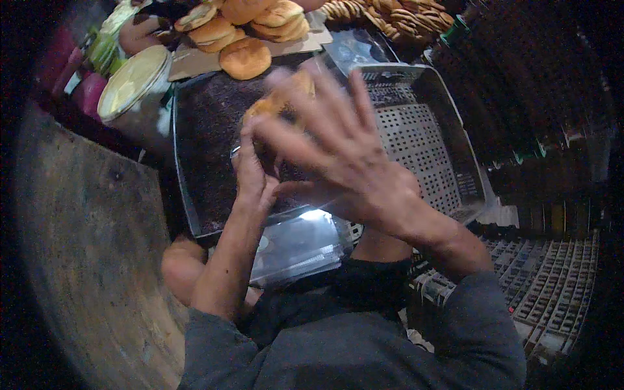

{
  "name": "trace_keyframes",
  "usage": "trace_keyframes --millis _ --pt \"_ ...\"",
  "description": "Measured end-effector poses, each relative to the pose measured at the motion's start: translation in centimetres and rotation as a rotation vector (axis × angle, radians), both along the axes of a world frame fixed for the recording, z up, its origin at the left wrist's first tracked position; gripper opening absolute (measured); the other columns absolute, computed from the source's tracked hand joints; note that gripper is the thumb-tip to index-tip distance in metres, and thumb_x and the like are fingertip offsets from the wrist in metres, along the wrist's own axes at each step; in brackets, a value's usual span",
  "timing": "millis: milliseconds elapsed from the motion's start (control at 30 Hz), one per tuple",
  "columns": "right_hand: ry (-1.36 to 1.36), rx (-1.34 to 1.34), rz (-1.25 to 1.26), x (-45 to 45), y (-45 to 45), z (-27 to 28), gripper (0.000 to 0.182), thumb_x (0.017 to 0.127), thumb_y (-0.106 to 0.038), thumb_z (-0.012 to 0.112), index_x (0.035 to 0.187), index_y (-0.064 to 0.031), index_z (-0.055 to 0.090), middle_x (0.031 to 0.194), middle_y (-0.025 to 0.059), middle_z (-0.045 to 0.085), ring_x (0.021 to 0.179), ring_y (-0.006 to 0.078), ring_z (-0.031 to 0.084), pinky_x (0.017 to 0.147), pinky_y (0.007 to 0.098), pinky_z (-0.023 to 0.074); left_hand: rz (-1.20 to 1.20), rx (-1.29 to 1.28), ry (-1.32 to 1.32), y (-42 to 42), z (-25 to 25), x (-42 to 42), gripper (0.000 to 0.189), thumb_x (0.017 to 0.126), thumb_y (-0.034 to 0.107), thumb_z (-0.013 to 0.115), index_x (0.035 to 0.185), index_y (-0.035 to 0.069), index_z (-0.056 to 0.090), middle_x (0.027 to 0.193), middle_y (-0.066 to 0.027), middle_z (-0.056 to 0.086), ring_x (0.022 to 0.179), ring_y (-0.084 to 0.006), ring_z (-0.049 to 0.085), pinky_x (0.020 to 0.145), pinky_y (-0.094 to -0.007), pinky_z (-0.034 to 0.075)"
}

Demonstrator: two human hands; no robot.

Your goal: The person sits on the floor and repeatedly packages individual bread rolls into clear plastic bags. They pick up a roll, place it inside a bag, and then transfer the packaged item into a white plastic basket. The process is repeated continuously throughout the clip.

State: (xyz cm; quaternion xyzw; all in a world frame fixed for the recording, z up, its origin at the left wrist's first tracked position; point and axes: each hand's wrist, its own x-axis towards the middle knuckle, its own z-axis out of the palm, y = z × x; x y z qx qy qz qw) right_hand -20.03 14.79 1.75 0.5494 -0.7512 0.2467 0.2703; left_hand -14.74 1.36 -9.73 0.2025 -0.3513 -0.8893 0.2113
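My left hand (252, 170), with a ring on one finger, is raised over a dark tray (204, 156). Its fingers are at the near edge of a golden-brown bread bun (262, 108) and seem to grip it. In front of the bun, nearer to the camera, my right hand (358, 161) is blurred, its fingers spread and nothing seen in them. It hides much of the bun, so whether there is one piece of bread or two is unclear. Below my wrists, a stack of clear plastic bags (297, 248) lies in my lap.
Several round buns (245, 58) sit on cardboard (195, 63) beyond the tray. A pale perforated plastic crate (414, 146) stands to the right, with many flat breads (404, 17) behind it. At left are a round lidded tub (134, 83) and a worn wooden board (97, 204).
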Motion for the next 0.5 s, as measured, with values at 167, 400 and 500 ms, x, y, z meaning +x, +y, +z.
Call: trace_keyframes --millis 167,400,500 --pt "-0.69 0.333 -0.159 -8.3 1.6 -4.4 0.072 0.071 -0.02 0.074 0.132 -0.0096 0.036 0.095 0.0184 0.063 0.092 0.0338 0.062 0.083 0.0452 0.0489 -0.183 -0.15 -0.134 -0.3 0.5 0.0 0.055 0.088 0.045 0.06 0.121 0.002 0.05 0.116 -0.0111 0.058 0.098 -0.0166 0.06 0.08 -0.0316 0.05" --pt "-1.038 0.058 -0.801 -21.7 12.8 -16.7 0.077 0.08 -0.032 0.069 0.135 0.0023 0.026 0.12 0.0216 0.052 0.109 0.0268 0.054 0.09 0.0353 0.0452 -1.333 -1.598 -0.646 3.1 -8.4 7.8 0.065 0.069 0.068 0.064 0.075 0.004 0.071 0.074 -0.0143 0.068 0.073 -0.0322 0.067 0.068 -0.0421 0.052" --pt "-0.769 0.026 -0.831 -27.7 16.2 -24.4 0.082 0.083 -0.035 0.066 0.14 0.0004 0.019 0.122 0.0225 0.052 0.113 0.0284 0.052 0.092 0.0374 0.0427 -1.457 -1.61 -0.793 5.2 -5.0 5.4 0.057 0.07 0.059 0.068 0.085 0.003 0.07 0.087 -0.0202 0.067 0.088 -0.0371 0.065 0.075 -0.044 0.051"
